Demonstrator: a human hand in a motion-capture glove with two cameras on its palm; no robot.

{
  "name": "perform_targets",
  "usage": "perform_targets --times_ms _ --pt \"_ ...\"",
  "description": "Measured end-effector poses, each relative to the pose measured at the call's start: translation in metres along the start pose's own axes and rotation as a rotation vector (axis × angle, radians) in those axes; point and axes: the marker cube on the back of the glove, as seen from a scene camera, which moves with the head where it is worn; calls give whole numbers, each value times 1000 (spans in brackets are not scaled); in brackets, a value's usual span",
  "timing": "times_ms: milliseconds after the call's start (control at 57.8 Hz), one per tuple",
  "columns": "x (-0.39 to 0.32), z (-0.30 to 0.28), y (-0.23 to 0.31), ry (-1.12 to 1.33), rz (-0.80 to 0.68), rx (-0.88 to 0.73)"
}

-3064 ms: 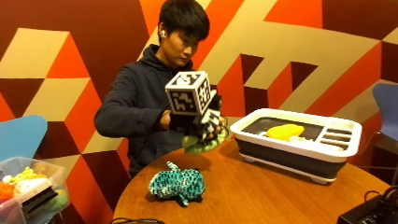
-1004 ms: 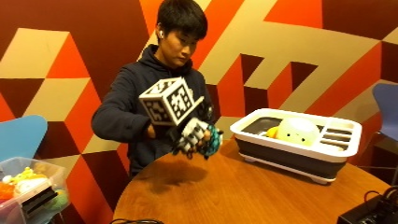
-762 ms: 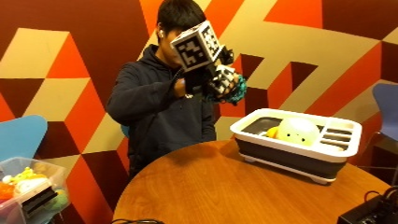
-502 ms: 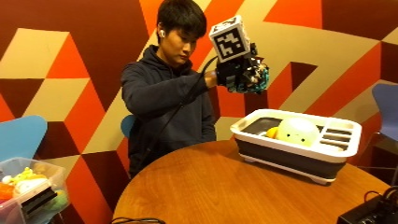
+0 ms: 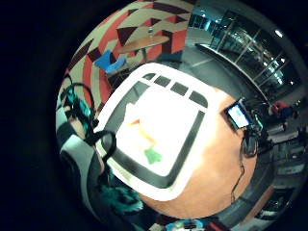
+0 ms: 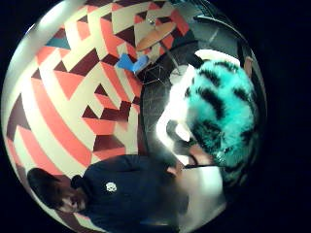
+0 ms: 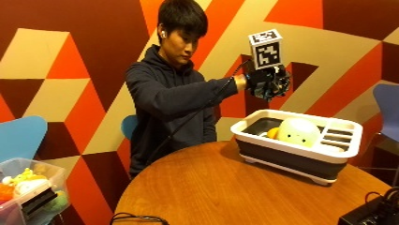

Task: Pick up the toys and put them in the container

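Note:
My gloved right hand (image 7: 267,85) is raised high above the near end of the white and dark container (image 7: 252,143) at the table's right side. It grips a teal plush toy with black stripes (image 7: 282,84) (image 6: 224,111), whose fur fills much of the thumb side palm view. A pale round plush with yellow parts (image 7: 297,131) lies inside the container (image 5: 190,134), and the little finger side palm view looks straight down onto it. The teal fur (image 5: 120,199) shows at that view's edge.
The round wooden table (image 7: 212,187) stretches out in front of the container. A clear bin of other toys (image 7: 28,190) stands on the left beyond the table, beside a blue chair (image 7: 18,136). A dark device with cables (image 7: 374,213) sits at the table's right edge.
The hand took the teal toy off the table, lifted it high and carried it to the right, ending over the container.

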Motion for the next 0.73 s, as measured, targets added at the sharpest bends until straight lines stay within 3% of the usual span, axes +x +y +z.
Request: perform_targets --times_ms 208,450,658,727 --pt "-1 9 7 -30 -11 -177" --pt "46 -68 35 -34 179 42" --pt "76 -95 118 192 55 78" --pt "105 -93 144 359 102 116"
